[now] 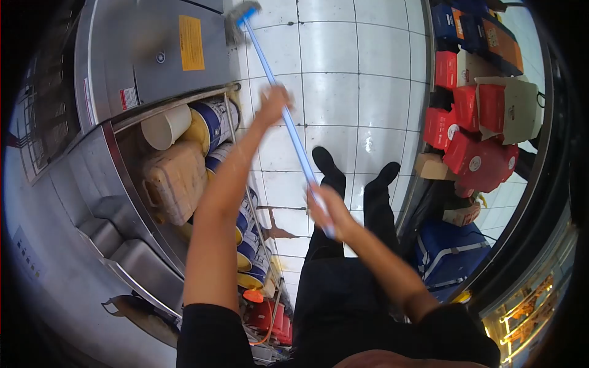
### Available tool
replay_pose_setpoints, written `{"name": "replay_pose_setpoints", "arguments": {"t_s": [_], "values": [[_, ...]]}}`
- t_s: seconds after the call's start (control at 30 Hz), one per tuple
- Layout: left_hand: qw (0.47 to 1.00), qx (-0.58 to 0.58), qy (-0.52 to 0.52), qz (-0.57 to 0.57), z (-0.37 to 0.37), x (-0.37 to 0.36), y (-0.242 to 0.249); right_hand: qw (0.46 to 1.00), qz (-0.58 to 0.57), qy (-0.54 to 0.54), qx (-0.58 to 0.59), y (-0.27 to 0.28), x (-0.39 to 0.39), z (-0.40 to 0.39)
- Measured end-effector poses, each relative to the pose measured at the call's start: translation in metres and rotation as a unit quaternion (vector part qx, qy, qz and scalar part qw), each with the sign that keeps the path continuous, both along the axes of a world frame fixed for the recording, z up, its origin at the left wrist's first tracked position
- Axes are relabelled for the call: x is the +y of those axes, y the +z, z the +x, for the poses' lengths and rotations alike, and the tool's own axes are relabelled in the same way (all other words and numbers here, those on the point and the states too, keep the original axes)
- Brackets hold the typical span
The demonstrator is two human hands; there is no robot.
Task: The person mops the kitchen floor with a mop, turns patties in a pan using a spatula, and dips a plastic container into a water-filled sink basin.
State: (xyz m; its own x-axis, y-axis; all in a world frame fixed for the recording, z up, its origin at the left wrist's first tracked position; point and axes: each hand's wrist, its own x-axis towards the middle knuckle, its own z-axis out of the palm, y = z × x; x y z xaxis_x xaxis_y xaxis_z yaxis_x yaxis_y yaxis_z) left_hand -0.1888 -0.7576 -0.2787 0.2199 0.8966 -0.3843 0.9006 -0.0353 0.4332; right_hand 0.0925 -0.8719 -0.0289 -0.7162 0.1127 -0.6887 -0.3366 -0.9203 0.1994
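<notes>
Both of my hands are closed around the long pale-blue handle of a mop [296, 142]. My left hand [274, 105] grips it partway up and is blurred by motion. Lower down, near the handle's end, my right hand [328, 205] is wrapped round it. The grey, stringy mop head [235, 27] with its blue clamp lies on the white tiled floor [328, 49], beside the foot of a steel cabinet. The handle slants from the upper left down toward my body.
On the left, a steel cabinet [159, 55] stands by a low shelf holding several blue-and-yellow tins [211, 126], a white tub [166, 127] and a beige jerrycan [176, 181]. Red boxes [478, 156] and a blue case [451, 248] line the right. My shoes [325, 161] are on the tiles.
</notes>
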Motion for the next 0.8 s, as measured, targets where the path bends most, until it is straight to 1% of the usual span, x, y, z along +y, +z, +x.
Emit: {"name": "replay_pose_setpoints", "arguments": {"t_s": [0.03, 0.07, 0.1, 0.13, 0.2, 0.23, 0.27, 0.3, 0.37, 0.4, 0.43, 0.47, 0.5, 0.53, 0.57, 0.6, 0.63, 0.67, 0.73, 0.8], "values": [[0.989, 0.114, -0.057, 0.070, -0.025, 0.039, 0.051, 1.000, -0.002, -0.025, -0.001, -0.015, 0.035, -0.045], [0.986, 0.153, -0.022, 0.061, -0.038, 0.073, 0.085, 0.995, 0.031, -0.053, 0.076, -0.041, 0.061, -0.082], [0.991, 0.108, -0.006, 0.073, -0.066, 0.099, 0.083, 0.996, -0.006, -0.072, 0.059, -0.039, 0.096, -0.121], [0.995, 0.059, 0.009, 0.081, -0.088, 0.113, 0.078, 0.987, 0.008, -0.112, 0.112, -0.047, 0.120, -0.150], [0.991, 0.125, -0.014, 0.048, -0.097, 0.119, 0.107, 0.979, -0.090, -0.121, 0.136, -0.054, 0.162, -0.184], [0.986, 0.161, -0.029, 0.041, -0.099, 0.131, 0.120, 0.983, -0.070, -0.118, 0.119, -0.058, 0.157, -0.186], [0.989, 0.144, -0.012, 0.036, -0.096, 0.133, 0.121, 0.986, -0.047, -0.118, 0.105, -0.059, 0.148, -0.186], [0.991, 0.127, 0.007, 0.032, -0.097, 0.126, 0.102, 0.989, -0.022, -0.116, 0.092, -0.062, 0.137, -0.188], [0.986, 0.130, -0.042, 0.095, -0.085, 0.084, 0.073, 0.991, -0.014, -0.107, 0.075, -0.064, 0.089, -0.148], [0.968, 0.149, -0.116, 0.165, -0.060, 0.050, 0.065, 0.996, -0.005, -0.079, 0.030, -0.056, 0.063, -0.121], [0.981, 0.109, -0.150, 0.063, -0.040, 0.020, 0.051, 0.998, 0.004, -0.060, 0.022, -0.054, 0.035, -0.089], [0.979, 0.090, -0.169, 0.064, -0.008, -0.011, 0.047, 1.000, 0.013, -0.026, -0.010, -0.055, 0.006, -0.055], [0.978, 0.046, -0.158, 0.128, 0.028, -0.049, 0.039, 1.000, 0.003, 0.007, -0.027, -0.042, -0.017, -0.019], [0.976, 0.093, -0.188, -0.050, 0.069, -0.082, 0.019, 0.999, 0.016, 0.020, -0.033, -0.035, -0.048, 0.020], [0.970, 0.086, -0.221, -0.044, 0.116, -0.097, 0.059, 0.998, 0.056, 0.016, 0.009, -0.027, -0.076, 0.060], [0.961, 0.021, -0.264, -0.077, 0.153, -0.104, 0.105, 0.997, -0.003, 0.062, -0.050, 0.012, -0.080, 0.093], [0.936, 0.039, -0.327, -0.129, 0.189, -0.116, 0.140, 0.988, -0.057, 0.087, -0.113, 0.044, -0.093, 0.126], [0.960, 0.030, -0.274, -0.056, 0.225, -0.159, 0.134, 0.995, -0.070, 0.065, -0.040, 0.054, -0.123, 0.169], [0.962, -0.099, -0.247, -0.068, 0.265, -0.188, 0.180, 0.982, -0.138, 0.069, -0.106, 0.109, -0.138, 0.204], [0.965, -0.099, -0.240, -0.044, 0.266, -0.187, 0.187, 0.979, -0.138, 0.083, -0.122, 0.125, -0.129, 0.199]]}}
